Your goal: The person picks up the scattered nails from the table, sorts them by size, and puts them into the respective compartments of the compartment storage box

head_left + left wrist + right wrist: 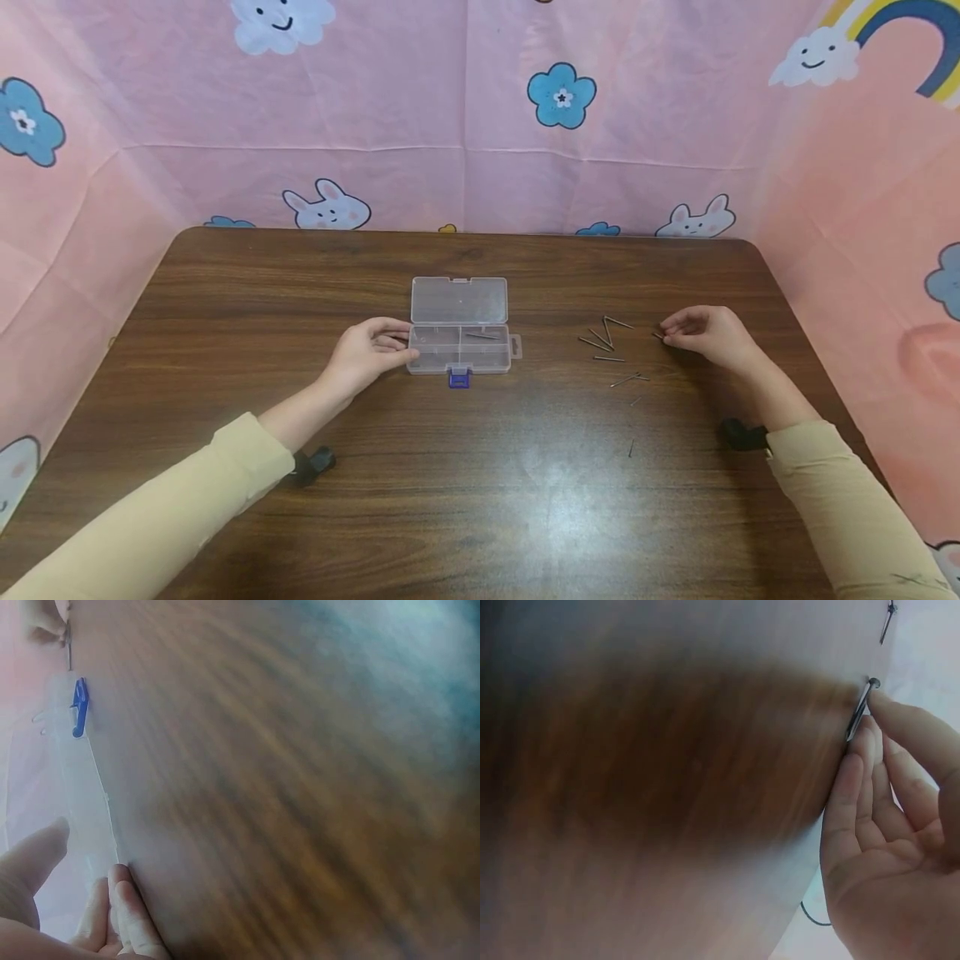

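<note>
A small clear plastic box (460, 348) with compartments lies open at the table's middle, its lid (459, 300) folded back and a blue latch (459, 379) at the front. One nail (482, 336) lies inside it. My left hand (369, 350) holds the box's left end (82, 825), thumb and fingers against its edge. Several loose nails (603, 340) lie scattered to the right. My right hand (701, 332) pinches one nail (859, 712) between thumb and fingertips, at the right edge of the scatter.
The wooden table (480, 467) is walled on three sides by pink patterned cloth (465, 108). Stray nails (632, 448) lie nearer the front, right of centre. Black wrist-camera mounts (313, 463) sit under both sleeves.
</note>
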### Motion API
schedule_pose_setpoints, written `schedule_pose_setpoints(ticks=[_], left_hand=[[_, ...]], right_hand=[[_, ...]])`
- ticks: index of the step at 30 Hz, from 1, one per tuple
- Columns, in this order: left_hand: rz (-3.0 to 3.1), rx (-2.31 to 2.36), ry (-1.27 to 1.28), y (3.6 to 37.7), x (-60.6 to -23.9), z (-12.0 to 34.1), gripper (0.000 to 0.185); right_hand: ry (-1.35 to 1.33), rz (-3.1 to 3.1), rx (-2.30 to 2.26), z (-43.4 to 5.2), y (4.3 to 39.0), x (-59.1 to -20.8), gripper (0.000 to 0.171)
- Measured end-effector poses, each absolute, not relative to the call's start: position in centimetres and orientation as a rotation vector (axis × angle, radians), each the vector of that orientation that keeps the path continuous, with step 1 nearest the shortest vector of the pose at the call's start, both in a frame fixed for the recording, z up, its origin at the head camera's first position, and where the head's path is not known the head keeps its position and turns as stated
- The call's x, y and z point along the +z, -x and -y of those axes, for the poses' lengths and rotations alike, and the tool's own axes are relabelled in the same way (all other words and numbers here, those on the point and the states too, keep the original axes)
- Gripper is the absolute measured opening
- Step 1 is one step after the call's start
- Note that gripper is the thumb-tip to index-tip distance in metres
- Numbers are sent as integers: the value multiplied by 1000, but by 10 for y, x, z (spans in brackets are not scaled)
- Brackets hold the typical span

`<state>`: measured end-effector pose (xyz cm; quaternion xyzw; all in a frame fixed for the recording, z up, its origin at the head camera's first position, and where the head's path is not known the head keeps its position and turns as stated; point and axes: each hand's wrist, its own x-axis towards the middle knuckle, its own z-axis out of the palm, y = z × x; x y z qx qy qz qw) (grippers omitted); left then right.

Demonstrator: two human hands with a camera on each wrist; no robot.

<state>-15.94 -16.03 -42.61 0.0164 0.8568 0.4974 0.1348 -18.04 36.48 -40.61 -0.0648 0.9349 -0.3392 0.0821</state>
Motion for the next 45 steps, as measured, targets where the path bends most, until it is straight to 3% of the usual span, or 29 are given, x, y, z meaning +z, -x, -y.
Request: schedule_pose_setpoints(ticks=[17,45], left_hand=[[-2480,1444,-17,157,-426,161,50],[-2479,1433,-13,159,-426,160,49]], right_hand=[[251,-2788,-925,-364,185,-406,14],[374,-2807,-990,-332,192,-401,14]])
